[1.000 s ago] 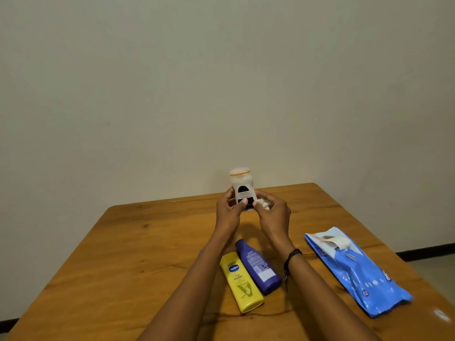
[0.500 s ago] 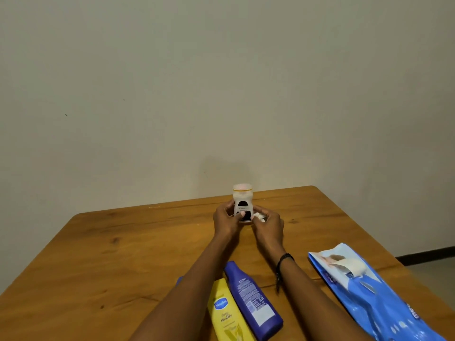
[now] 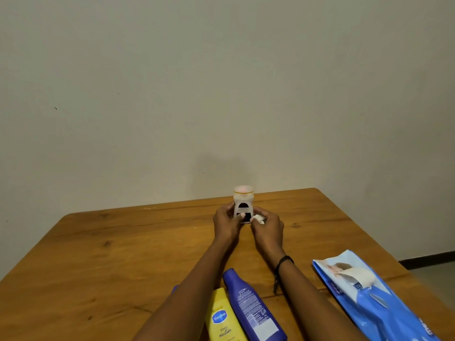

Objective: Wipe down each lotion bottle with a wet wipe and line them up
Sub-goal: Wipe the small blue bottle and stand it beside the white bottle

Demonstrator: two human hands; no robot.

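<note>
Well out over the bench (image 3: 98,254), both arms reach fwd — left hand (image 3: 226,223) fingers wrap the upright white bottle (image 3: 243,205) standing far-centre, right hand (image 3: 267,226) fingers pinch a wadded wet wipe (image 3: 258,218) just beside its base. Yellow bottle (image 3: 222,318) & blue bottle (image 3: 253,308) lie flat near the body.

We are seeing: small white plastic bottle (image 3: 243,205) with black label, pale orange-ringed cap | yellow flat bottle (image 3: 225,318) with blue oval logo | dark blue bottle (image 3: 253,308) | blue-white wipes pack (image 3: 374,299) | brown wood-grain table (image 3: 110,254)
</note>
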